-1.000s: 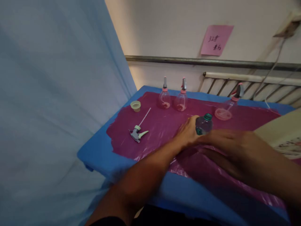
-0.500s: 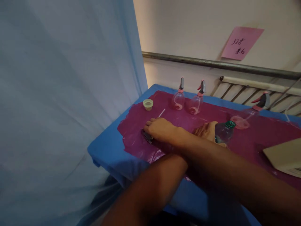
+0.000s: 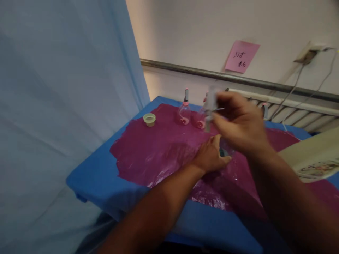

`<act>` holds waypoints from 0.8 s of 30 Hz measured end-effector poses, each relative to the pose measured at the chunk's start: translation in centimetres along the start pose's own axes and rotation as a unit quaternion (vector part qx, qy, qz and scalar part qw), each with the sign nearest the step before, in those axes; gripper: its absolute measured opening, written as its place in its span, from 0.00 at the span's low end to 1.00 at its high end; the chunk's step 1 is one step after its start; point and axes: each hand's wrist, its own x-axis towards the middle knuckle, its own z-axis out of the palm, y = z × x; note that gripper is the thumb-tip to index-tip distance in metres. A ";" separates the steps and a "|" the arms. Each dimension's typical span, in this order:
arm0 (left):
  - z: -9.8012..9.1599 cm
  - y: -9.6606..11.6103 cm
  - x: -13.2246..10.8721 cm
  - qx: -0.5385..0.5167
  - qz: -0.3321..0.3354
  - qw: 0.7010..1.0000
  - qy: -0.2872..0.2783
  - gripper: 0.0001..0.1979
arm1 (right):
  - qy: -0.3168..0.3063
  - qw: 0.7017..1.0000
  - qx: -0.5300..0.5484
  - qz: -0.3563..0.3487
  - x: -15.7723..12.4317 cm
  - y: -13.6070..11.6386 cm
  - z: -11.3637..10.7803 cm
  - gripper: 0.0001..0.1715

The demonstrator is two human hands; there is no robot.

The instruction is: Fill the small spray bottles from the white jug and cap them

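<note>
Blue-covered tbl (image 3: 92, 173) w/ shiny purple sheet (image 3: 137, 151), sm. cup (image 3: 149, 120) & spray btls (image 3: 184, 113) on it.

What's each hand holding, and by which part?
Left hand: the clear bottle, by its side. Right hand: the spray head; blur hides exactly which part.

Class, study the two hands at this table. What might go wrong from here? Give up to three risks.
1. The spray head in the right hand is raised above the table, so it might drop if it slips.
2. The clear bottle in the left hand could tip if that grip loosens.
3. The right forearm appears close to the pale container; a sideways swing might knock it.
</note>
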 end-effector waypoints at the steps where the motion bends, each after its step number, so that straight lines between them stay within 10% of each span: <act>1: 0.0 0.0 0.1 0.003 -0.005 1.000 0.000 0.31 | 0.070 0.997 0.016 -0.002 -0.1 -0.1 -2.0 0.18; 4: 0.0 -0.1 0.2 0.046 -0.019 0.999 0.000 0.47 | 0.244 0.969 0.040 -0.019 -0.8 -0.5 -6.8 0.14; 10: 0.0 0.0 0.1 0.039 -0.030 0.999 0.008 0.48 | 0.333 0.935 0.117 0.040 -2.8 0.2 -9.0 0.15; 24: -0.2 0.7 0.0 0.031 0.028 0.998 0.047 0.42 | 0.270 0.944 0.111 0.154 -7.6 5.1 -6.9 0.21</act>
